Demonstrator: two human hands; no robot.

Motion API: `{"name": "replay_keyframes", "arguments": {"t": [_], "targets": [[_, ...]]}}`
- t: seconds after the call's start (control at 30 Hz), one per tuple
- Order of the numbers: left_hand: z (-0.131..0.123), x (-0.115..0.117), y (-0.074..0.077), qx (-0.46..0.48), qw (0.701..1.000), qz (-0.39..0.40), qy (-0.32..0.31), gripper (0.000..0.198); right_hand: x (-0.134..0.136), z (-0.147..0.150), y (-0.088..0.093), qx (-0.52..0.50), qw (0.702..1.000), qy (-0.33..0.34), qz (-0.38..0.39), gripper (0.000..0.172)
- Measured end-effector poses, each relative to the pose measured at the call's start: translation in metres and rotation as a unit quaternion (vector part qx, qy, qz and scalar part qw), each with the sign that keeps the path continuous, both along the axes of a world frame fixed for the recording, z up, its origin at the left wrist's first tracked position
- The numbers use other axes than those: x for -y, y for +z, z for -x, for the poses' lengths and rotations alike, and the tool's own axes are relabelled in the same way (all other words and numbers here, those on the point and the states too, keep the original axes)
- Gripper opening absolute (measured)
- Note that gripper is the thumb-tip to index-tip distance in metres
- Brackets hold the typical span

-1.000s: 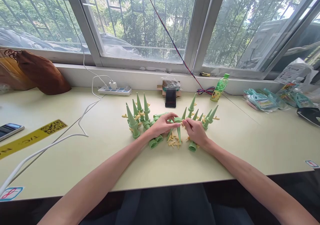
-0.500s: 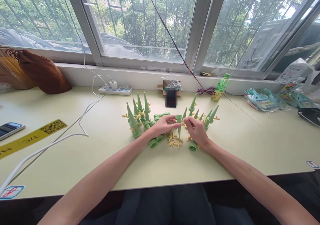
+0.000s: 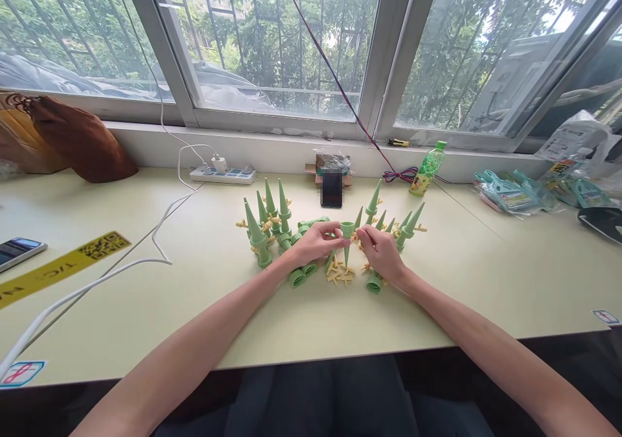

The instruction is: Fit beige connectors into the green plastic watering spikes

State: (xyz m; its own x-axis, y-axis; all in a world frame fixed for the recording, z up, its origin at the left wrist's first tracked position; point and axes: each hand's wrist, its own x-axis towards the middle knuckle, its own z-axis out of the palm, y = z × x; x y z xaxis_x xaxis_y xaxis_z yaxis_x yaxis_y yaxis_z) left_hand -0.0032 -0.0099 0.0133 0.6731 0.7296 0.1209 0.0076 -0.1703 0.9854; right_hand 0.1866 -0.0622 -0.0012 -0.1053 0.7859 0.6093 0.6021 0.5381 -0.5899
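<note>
Left hand (image 3: 318, 242): fingers and thumb narrowed around a green spike (image 3: 346, 231), holding it just under its collar.
Right hand (image 3: 381, 249): fingertips pinched together at the spike's right side; a bit of yellow shows there, but I cannot tell whether they grip it.
Held spike: between the two hands, above the table (image 3: 291, 340), open collar up, tip pointing down.
Yellow tees (image 3: 339, 277): a loose pile on the table, below and around the spike's tip.
Left spikes (image 3: 255, 223): a cluster beyond the left wrist, standing tip up, some with yellow tees sticking out sideways.
Right spikes (image 3: 411, 226): another cluster beyond the right hand, tips up, a few leaning.
Green caps (image 3: 298, 277): two lie side by side near the left wrist, open ends facing the person.
Single cap (image 3: 374, 283): on the table, just below the right hand.
Phone (image 3: 331, 190): propped against a small box (image 3: 311, 170), beyond the spikes.
Bottle (image 3: 427, 170): upright at the back right, beside a coiled cable (image 3: 401, 176).
Power strip (image 3: 223, 176): back left, a white plug in it.
</note>
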Motion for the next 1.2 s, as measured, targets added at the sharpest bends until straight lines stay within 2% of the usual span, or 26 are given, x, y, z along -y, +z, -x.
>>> {"name": "replay_keyframes", "arguments": {"t": [1.2], "targets": [[0.0012, 0.0036, 0.0037, 0.002, 0.999, -0.034, -0.008, 0.038, 0.0004, -0.0015, 0.0007, -0.006, 1.0, 0.014, 0.003, 0.04]]}}
